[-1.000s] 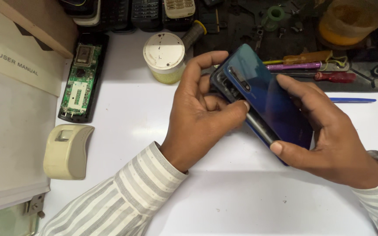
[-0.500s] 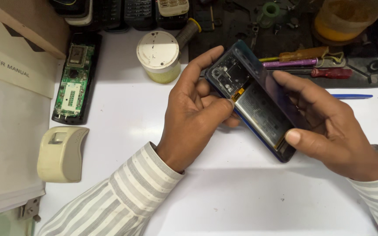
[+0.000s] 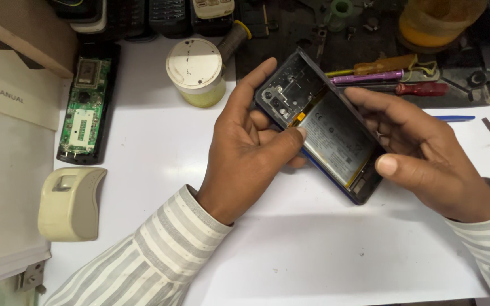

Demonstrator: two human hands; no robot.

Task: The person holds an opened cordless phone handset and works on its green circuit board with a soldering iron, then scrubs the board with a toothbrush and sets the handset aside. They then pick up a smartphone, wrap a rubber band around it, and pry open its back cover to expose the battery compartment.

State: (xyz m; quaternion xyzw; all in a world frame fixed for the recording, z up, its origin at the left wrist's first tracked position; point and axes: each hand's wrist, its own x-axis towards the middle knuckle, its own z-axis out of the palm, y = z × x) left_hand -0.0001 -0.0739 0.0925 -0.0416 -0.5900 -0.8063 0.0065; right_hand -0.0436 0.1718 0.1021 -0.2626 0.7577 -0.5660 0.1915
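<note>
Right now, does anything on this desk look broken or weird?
Yes. The dark smartphone held in both hands has no back cover, so its grey battery shows. Left of it, a green circuit board lies bare in its black casing.

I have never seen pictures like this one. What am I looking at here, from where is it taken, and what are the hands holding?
There is no machine here. The picture comes from a camera worn on a person's head, looking down at that person's own two bare hands over a white table. Both arms wear striped sleeves.

Together the hands hold an opened phone with no back cover on it, so its battery and inner parts show. The left hand grips its upper end, thumb resting on the battery's edge. The right hand holds the lower end.

Around them lie a round white-lidded jar, a green circuit board in a black case, a beige plastic device, and screwdrivers on a dark tray.
</note>
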